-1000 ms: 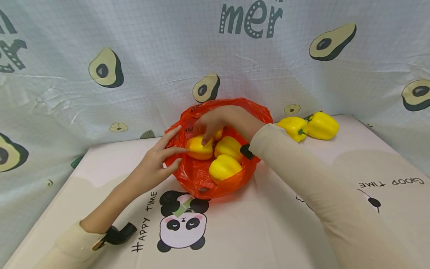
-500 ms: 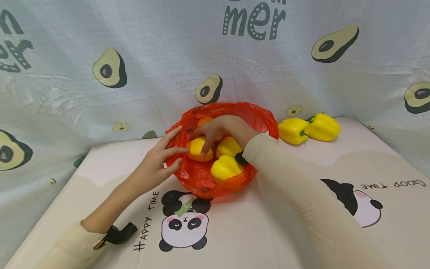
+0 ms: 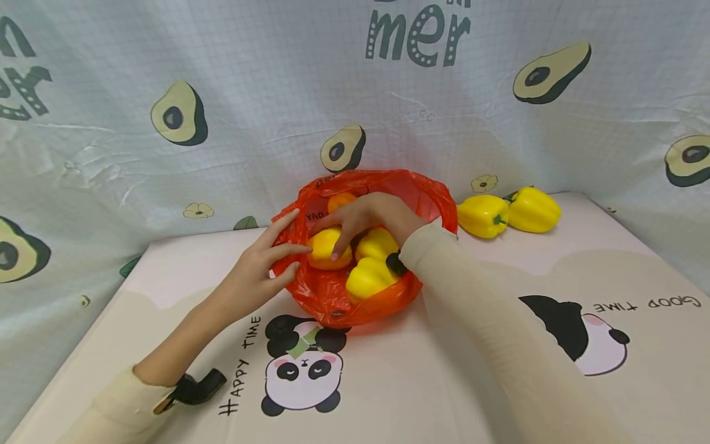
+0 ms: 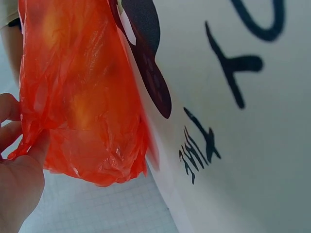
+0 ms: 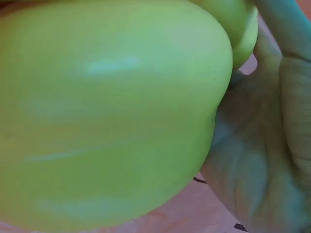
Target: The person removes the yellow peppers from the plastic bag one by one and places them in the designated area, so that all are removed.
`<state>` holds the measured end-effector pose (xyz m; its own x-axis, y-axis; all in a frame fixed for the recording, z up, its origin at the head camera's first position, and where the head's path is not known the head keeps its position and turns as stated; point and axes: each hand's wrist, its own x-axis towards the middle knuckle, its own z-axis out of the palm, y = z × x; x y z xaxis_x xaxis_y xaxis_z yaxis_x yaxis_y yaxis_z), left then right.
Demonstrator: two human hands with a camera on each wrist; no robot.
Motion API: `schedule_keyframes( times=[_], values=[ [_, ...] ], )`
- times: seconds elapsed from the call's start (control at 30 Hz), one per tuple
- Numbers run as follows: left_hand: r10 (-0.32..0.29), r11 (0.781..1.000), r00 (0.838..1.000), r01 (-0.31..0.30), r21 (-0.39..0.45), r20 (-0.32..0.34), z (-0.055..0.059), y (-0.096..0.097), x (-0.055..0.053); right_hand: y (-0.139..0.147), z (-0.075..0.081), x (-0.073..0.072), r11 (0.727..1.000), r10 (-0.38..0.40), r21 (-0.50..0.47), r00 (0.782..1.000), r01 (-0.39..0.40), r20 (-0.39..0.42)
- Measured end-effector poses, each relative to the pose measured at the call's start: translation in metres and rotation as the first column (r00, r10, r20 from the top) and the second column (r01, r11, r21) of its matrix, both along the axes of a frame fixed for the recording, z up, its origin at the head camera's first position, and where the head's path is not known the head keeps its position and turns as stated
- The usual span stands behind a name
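A red plastic bag (image 3: pixel 333 305) stands with its mouth open on the table, several yellow bell peppers inside. My left hand (image 3: pixel 261 265) pinches the bag's left rim, the plastic between thumb and fingers in the left wrist view. Reaching into the bag, my right hand (image 3: pixel 360 216) grips the leftmost yellow bell pepper (image 3: pixel 323 254), thumb on its near side. Two more bell peppers lie beside it, one in front (image 3: pixel 368 279) and one (image 3: pixel 377 243) partly under the wrist. Behind the hand shows a rounded orange thing (image 3: pixel 340 201). A large bell pepper (image 5: pixel 112 116) fills the right wrist view.
To the right of the bag, two yellow bell peppers (image 3: pixel 482 216) (image 3: pixel 534 210) lie side by side at the table's back edge. A curtain (image 3: pixel 249 92) printed with avocados hangs behind. The tabletop (image 3: pixel 399 382) carries panda prints and lettering.
My right hand has lowered slightly over the leftmost bell pepper, and the orange thing behind it has come into view. The right forearm has shifted left. My left hand stays at the rim.
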<state>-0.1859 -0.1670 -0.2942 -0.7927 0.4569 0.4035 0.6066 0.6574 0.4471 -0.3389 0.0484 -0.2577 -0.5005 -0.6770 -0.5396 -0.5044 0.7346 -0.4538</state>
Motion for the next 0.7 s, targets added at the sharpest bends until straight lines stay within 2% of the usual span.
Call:
schedule_keyframes(
  times=[0.4,0.53,0.7],
  values=[
    [0.009,1.0,1.0,-0.009,-0.001,-0.008,-0.002,0.001,0.007,-0.001,0.005,0.004,0.989,0.121,-0.078,0.988,-0.129,-0.101],
    [0.017,1.0,1.0,-0.017,0.003,-0.019,-0.002,0.002,0.01,0.003,0.011,0.009,0.98,0.159,-0.101,0.978,-0.174,-0.138],
    [0.035,0.999,0.999,-0.035,0.003,0.0,-0.002,0.002,0.015,0.013,0.016,0.02,0.966,0.209,-0.111,0.961,-0.232,-0.182]
  ],
)
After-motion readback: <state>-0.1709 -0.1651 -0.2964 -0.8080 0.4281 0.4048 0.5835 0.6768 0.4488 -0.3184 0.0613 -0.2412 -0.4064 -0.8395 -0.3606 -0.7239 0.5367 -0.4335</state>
